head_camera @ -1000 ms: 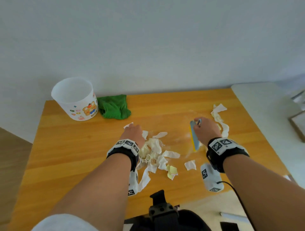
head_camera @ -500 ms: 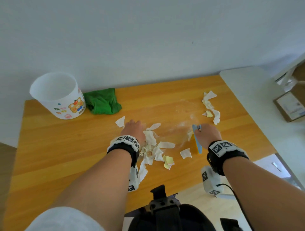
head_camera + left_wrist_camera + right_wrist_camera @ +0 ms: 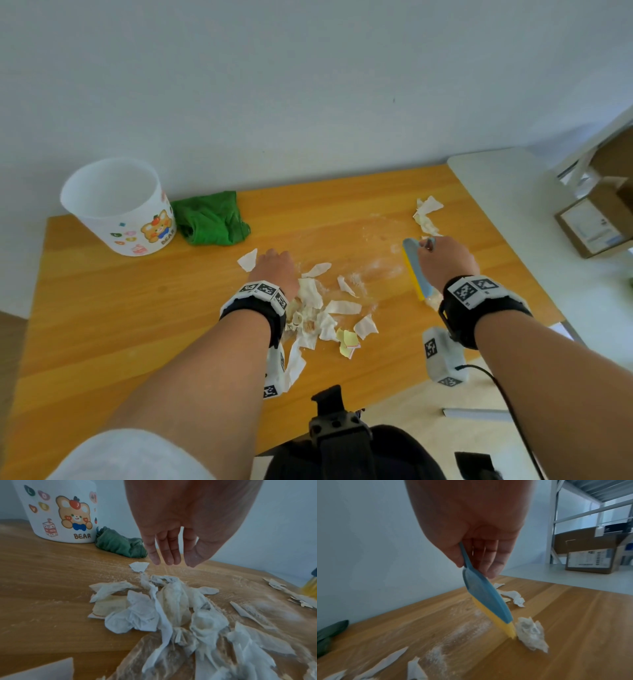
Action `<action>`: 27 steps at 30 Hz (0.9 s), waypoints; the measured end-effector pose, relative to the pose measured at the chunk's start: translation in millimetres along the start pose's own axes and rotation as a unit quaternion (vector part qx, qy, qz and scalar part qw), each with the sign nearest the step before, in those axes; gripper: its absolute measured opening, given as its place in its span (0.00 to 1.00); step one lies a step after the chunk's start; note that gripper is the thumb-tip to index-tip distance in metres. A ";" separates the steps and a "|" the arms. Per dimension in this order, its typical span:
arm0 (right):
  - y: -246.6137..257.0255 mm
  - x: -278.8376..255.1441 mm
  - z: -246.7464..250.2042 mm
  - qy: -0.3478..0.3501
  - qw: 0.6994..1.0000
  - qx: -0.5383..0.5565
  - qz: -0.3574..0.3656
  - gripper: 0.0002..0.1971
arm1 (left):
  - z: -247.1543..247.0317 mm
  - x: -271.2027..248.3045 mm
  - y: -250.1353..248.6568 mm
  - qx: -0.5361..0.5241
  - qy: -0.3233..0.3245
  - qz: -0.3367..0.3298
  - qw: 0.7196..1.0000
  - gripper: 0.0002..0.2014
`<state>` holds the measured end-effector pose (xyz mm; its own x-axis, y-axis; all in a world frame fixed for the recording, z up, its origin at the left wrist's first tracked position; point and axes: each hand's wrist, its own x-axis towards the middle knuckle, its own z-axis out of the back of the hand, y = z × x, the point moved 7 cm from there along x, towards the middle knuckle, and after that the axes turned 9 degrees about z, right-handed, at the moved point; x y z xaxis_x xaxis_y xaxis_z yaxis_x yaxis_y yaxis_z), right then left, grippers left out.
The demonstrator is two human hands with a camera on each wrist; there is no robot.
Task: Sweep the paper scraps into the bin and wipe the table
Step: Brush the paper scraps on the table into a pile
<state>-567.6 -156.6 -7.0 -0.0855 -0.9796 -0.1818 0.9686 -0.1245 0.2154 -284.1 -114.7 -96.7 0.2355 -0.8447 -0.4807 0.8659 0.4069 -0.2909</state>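
Torn white paper scraps (image 3: 320,315) (image 3: 168,608) lie heaped mid-table on the wooden table (image 3: 102,325), with white powder (image 3: 376,267) spread to their right. My left hand (image 3: 274,270) (image 3: 171,555) hovers over the heap's far edge with straight fingers, holding nothing. My right hand (image 3: 445,260) (image 3: 479,555) grips a small blue brush with yellow bristles (image 3: 415,272) (image 3: 489,601); the bristles touch the table beside a crumpled scrap (image 3: 530,634). More scraps (image 3: 426,216) lie at the far right. The white bear-print bin (image 3: 120,209) (image 3: 61,511) stands at the far left.
A crumpled green cloth (image 3: 210,222) (image 3: 120,545) lies next to the bin, by the wall. A white side table (image 3: 513,205) adjoins the right edge, with a cardboard box (image 3: 589,226) beyond it. A metal shelf rack (image 3: 590,513) stands behind.
My right hand has carried the brush back to the right, away from the heap and toward the far right scraps. My left hand stays at the heap. The head view has shifted.
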 end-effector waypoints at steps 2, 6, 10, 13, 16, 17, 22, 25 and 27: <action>-14.8 -1.8 4.6 -0.020 0.999 -0.018 -0.020 0.15 | -1.7 -0.3 -4.8 0.004 0.003 -0.009 1.000 0.14; -43.0 -6.0 1.7 -0.048 0.997 -0.028 -0.050 0.16 | -4.9 -0.3 -13.7 0.003 0.003 -0.018 1.000 0.15; -59.6 -13.8 -17.9 0.002 0.996 -0.024 -0.090 0.16 | -9.2 -1.8 -14.3 0.009 -0.002 -0.020 1.000 0.15; -53.4 -15.3 -35.2 0.037 0.996 0.017 -0.080 0.18 | -10.8 -1.6 -7.5 0.007 -0.009 -0.012 1.000 0.13; -31.8 -16.6 -40.1 0.052 0.996 0.042 -0.061 0.21 | -10.7 -1.7 -3.4 0.006 -0.013 -0.008 1.000 0.13; -21.3 -16.8 -39.6 0.056 0.996 0.048 -0.044 0.23 | -10.5 -1.4 -3.6 0.005 -0.015 -0.009 1.000 0.13; 14.0 -13.5 -52.0 0.102 0.986 0.130 0.019 0.23 | -7.9 -1.5 -2.6 -0.010 -0.026 -0.001 1.000 0.12; 23.8 -10.8 -53.0 0.089 0.977 0.183 0.057 0.21 | -5.0 -2.3 3.0 -0.007 -0.036 0.009 0.999 0.12; 25.9 -9.3 -46.8 0.066 0.978 0.184 0.072 0.18 | -3.0 -3.4 8.3 -0.008 -0.036 0.013 0.999 0.12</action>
<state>-530.8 -143.3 -44.6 0.1000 -0.9652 -0.2416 0.8162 -0.0593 0.5747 -279.0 -107.4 -100.0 0.2900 -0.8559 -0.4282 0.8520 0.4347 -0.2919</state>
